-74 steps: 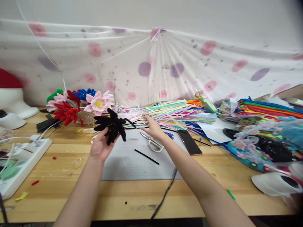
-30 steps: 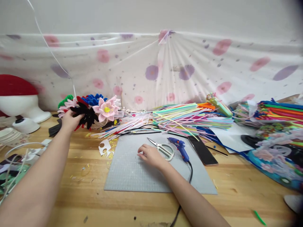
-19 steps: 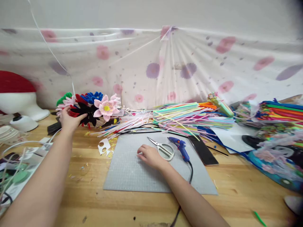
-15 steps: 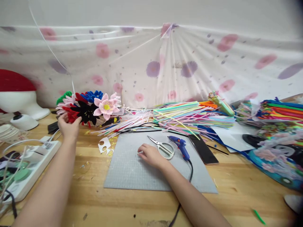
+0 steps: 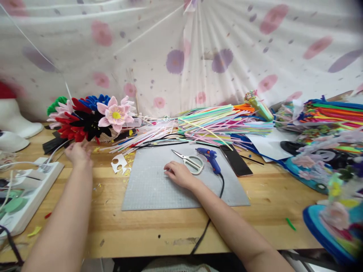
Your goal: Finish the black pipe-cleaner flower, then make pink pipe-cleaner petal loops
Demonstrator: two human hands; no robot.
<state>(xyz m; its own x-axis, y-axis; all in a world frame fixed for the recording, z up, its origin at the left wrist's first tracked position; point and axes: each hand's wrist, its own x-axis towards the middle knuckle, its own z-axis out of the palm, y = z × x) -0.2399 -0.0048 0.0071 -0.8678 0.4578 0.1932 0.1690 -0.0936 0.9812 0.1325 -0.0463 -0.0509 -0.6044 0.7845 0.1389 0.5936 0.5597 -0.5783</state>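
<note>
Over the wooden table (image 5: 136, 234), 2 arms (image 5: 65, 211) reach forward, left hand (image 5: 78, 153) blurred beside flowers (image 5: 115, 115), grip unclear, right hand (image 5: 178, 173) palm-down on the mat (image 5: 159, 194), half open, empty

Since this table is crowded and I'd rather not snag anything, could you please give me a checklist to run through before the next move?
1. Black flower sits among the other flowers: ok.
2. Left hand free of any item: cannot tell, its fingers are blurred.
3. Right hand off the scissors' blades: ok.
4. Cord clear of the right forearm: not ok, it passes beneath.
5. Glue gun cool: cannot tell.
</note>
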